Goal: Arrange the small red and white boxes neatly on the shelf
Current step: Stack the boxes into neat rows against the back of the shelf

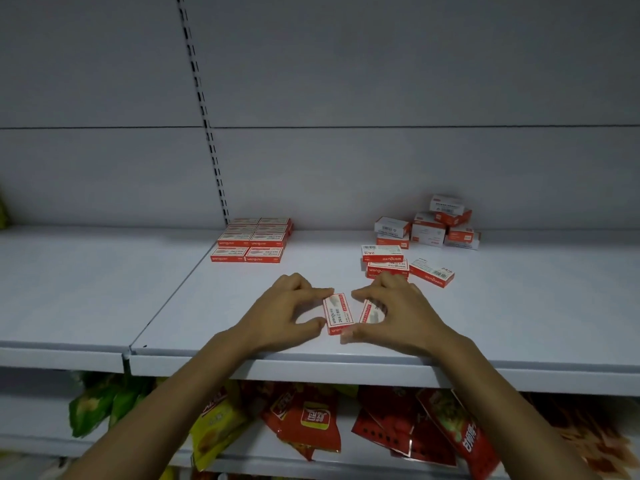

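Two small red and white boxes lie side by side near the front of the white shelf [207,306]. My left hand [284,306] pinches the left box [337,315] between thumb and fingers. My right hand [398,306] grips the right box [370,311], which is partly hidden under its fingers. At the back, left of centre, a neat block of stacked boxes [251,240] sits in rows. A loose heap of boxes [427,225] lies at the back right, with three more scattered boxes [408,265] just in front of it.
A slotted upright [204,112] runs up the grey back panel. A seam [169,303] divides the shelf into two boards. Below the shelf's front lip, red, yellow and green snack bags [311,417] fill the lower shelf.
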Available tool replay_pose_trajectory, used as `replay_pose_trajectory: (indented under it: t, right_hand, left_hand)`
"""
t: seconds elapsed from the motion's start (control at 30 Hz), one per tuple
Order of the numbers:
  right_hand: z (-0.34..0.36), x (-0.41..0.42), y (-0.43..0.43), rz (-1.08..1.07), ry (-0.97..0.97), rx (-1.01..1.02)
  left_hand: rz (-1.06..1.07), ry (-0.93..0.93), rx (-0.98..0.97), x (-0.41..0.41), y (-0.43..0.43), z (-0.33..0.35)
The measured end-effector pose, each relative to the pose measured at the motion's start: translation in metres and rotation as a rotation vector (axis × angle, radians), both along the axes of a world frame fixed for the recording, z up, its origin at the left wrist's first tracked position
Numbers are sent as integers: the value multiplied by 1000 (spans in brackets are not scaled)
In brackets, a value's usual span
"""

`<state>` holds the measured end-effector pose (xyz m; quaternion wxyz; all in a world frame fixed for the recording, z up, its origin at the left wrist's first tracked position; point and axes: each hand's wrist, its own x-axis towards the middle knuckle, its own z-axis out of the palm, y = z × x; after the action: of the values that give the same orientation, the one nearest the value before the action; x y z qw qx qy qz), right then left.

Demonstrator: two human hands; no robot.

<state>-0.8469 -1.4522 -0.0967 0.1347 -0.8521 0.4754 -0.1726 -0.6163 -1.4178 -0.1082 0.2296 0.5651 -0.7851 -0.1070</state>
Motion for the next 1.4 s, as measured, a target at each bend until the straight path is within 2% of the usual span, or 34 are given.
replay_pose_trajectory:
  t: [0.13, 0.23, 0.3, 0.43, 0.5, 0.67, 0.8, 0.9, 1.03, 1.4]
  right_hand:
    - [10, -17, 2, 66, -111, 273]
    - [18, -39, 4, 155, -73, 402]
    - [22, -46, 6, 144, 1, 354]
    - [31, -36, 11, 47, 143, 135]
    - [33, -37, 13, 30, 175, 132]
    - [36, -47, 10, 69, 51, 205]
    - [25, -39, 12, 4, -64, 180]
    - [19, -21, 11, -16, -74, 114]
    - [20, 12, 6, -7, -136, 44]
    - [43, 157, -52, 23, -105, -96]
  left_hand:
    - [-11, 25, 33, -1, 1, 2]
    - [-29, 14, 15, 1, 2, 2]
    - [-83, -35, -7, -1, 2, 2]
    - [-201, -112, 12, -7, -2, 7]
    - [-222, -142, 21, -8, -8, 13]
    - [-266, -126, 91, -4, -16, 26]
    - [-220, -39, 74, 11, -14, 19]
    - [-157, 26, 22, 33, -13, 18]
    - [-74, 88, -6, 70, -7, 17]
    - [67, 156, 24, 166, 0, 18]
